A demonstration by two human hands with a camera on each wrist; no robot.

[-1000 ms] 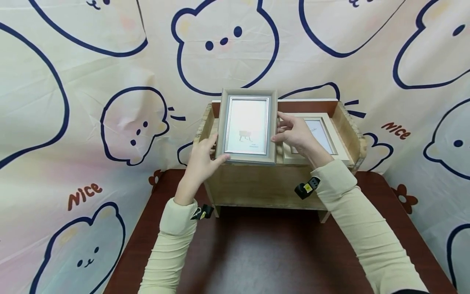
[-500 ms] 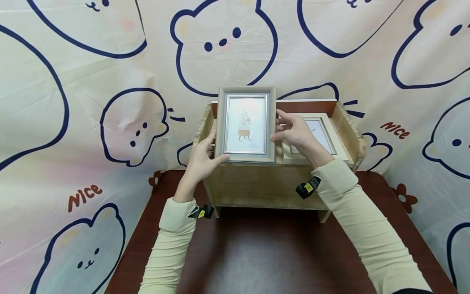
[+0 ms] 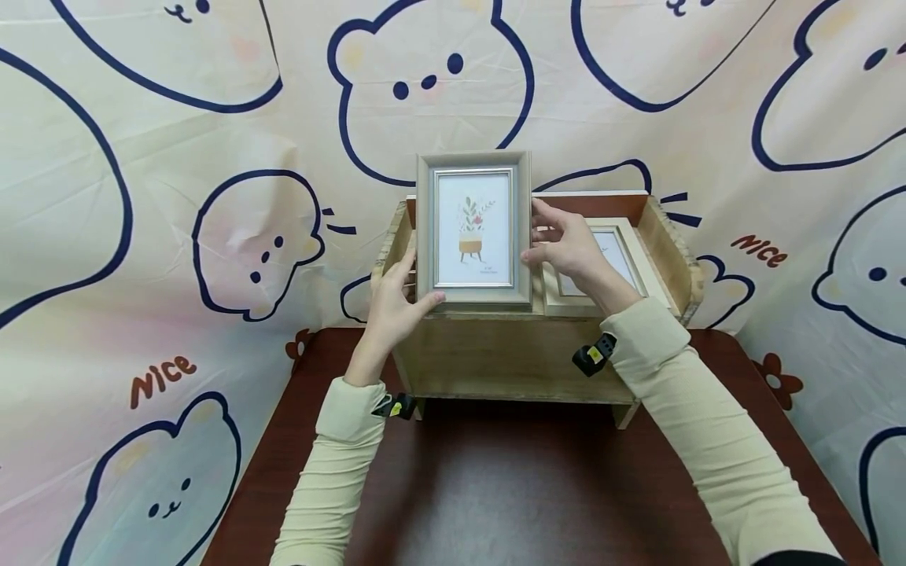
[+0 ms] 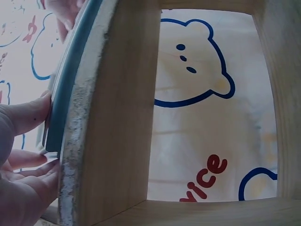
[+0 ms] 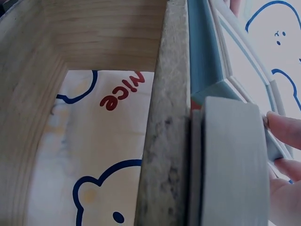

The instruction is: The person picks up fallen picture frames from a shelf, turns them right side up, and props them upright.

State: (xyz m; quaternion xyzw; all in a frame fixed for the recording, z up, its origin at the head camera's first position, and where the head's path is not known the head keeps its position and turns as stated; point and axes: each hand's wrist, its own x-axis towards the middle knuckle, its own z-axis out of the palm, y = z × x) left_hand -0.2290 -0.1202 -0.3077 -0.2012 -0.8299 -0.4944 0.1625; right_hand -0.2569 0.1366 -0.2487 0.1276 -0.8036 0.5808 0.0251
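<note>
A grey-beige picture frame (image 3: 473,228) with a print of a potted plant stands tilted back on top of the small wooden shelf (image 3: 510,358). My left hand (image 3: 392,306) grips its lower left corner, thumb on the front. At the right edge, my right hand (image 3: 569,248) pinches it with thumb and fingers. A cream picture frame (image 3: 640,263) leans to the right, partly hidden by the right hand. In the left wrist view the held frame's bluish edge (image 4: 70,89) runs along the shelf's rough edge. In the right wrist view, right fingers (image 5: 284,129) touch the held frame.
The shelf has raised side boards (image 3: 675,255) and an open front with a lower board. It stands on a dark red-brown table (image 3: 510,487). A cloth (image 3: 233,126) with bear drawings hangs behind and at both sides.
The held frame has risen slightly and tipped more upright, so the glare is gone and its print shows clearly. Both hands keep their hold and move up a little with it.
</note>
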